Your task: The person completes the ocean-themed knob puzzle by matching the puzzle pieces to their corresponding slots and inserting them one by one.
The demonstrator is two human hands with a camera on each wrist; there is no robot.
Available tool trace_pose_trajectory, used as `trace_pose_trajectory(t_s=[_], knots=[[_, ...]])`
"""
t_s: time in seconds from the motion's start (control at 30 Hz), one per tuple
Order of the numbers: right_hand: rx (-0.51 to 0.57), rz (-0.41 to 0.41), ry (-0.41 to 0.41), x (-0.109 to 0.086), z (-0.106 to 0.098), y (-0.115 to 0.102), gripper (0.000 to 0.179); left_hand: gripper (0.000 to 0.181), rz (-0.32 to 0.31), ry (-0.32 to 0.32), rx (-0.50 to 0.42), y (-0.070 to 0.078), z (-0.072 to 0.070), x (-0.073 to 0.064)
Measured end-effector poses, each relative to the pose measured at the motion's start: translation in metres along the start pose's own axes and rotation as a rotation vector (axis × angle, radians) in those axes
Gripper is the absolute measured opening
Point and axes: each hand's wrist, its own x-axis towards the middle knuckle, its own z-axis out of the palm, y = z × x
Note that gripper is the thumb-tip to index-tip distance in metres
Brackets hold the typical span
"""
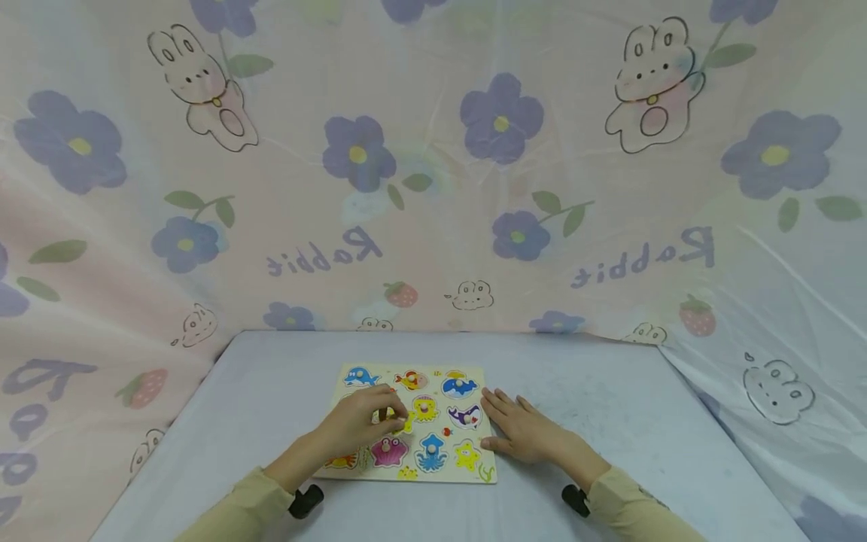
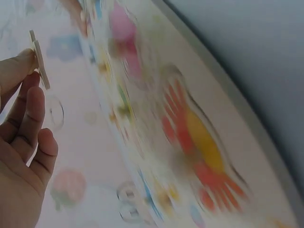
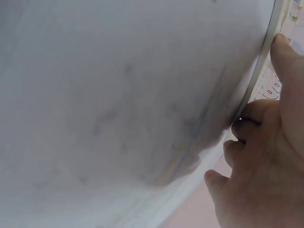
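A wooden sea-animal puzzle board (image 1: 433,476) lies flat on the white table, with colourful pieces bearing small round knobs. Above its left half, my left hand (image 1: 359,416) pinches a thin wooden puzzle piece (image 2: 41,64) between thumb and fingers. The left wrist view shows that piece edge-on and lifted clear of the board, so its picture is hidden. My right hand (image 1: 524,430) rests at the board's right edge, fingers extended and thumb touching the rim. Below the left hand are a pink shell piece (image 1: 389,452) and a red-and-yellow crab piece (image 2: 202,147).
White cloth covers the table (image 1: 609,406). A curtain (image 1: 433,196) printed with rabbits and purple flowers hangs behind it and along both sides. Black wrist mounts (image 1: 306,501) sit by the sleeves.
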Motion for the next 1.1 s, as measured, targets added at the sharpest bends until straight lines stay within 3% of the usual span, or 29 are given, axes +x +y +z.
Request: trace_pose_trajectory(t_s=[0.13,0.5,0.87,1.1], knots=[[0.004,-0.002,-0.004,0.000,-0.001,0.002,0.083,0.007,0.003,-0.070,0.015,0.011,0.012,0.017],[0.012,-0.014,-0.019,-0.002,-0.006,0.002,0.078,0.008,0.089,-0.183,0.113,0.037,0.046,0.050],[0.030,-0.046,0.000,-0.003,-0.006,0.003,0.078,0.008,0.120,-0.287,0.174,0.043,0.067,0.063],[0.027,-0.037,0.007,-0.003,-0.004,0.004,0.078,0.009,0.147,-0.312,0.203,0.044,0.073,0.064]])
